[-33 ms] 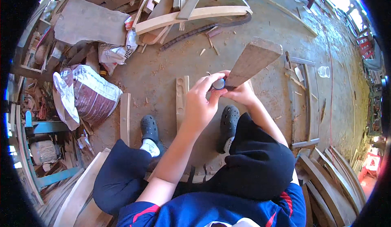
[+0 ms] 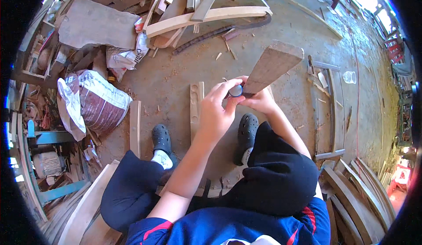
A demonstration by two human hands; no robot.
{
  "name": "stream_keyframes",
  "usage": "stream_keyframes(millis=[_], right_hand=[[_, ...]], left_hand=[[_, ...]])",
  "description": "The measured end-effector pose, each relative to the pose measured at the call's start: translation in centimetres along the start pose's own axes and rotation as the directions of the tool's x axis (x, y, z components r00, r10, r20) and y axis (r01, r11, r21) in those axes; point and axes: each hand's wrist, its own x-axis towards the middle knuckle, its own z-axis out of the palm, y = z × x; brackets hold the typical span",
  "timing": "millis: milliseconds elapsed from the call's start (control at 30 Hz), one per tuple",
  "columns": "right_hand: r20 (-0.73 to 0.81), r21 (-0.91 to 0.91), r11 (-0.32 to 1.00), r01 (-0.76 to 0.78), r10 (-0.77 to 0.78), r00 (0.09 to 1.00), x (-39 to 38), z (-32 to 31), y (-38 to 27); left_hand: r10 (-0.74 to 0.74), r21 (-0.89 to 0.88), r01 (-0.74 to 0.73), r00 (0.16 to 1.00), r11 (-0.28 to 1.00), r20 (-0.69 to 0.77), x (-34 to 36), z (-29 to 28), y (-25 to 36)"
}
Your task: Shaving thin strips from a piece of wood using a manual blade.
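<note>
Pinching round cap (image 2: 236, 91), left hand (image 2: 216, 109)

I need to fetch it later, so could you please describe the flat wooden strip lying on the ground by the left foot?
Start at the big white sack on the left of the dirt floor. Just right of it, beside the left shoe, lies a narrow pale wooden strip pointing away from the person. Unlike the grooved board further right, its face is plain.

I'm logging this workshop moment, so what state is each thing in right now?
Wooden board: lifted off the floor, tilted, held at its near end.
Small round object: pinched against the board's near end.
Left hand: fingers closed on the round object.
Right hand: gripping the board.
Sack: lying on the floor, slumped.
Plastic cup: upright on the floor.
</note>
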Motion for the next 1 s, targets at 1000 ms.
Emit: stream_keyframes(millis=[1000], right_hand=[[-0.007, -0.211, 0.970, 0.123, -0.127, 0.992, 0.1, 0.1, -0.2]], left_hand=[[-0.050, -0.024, 0.050, 0.999, 0.998, -0.002, -0.2, -0.1, -0.1]])
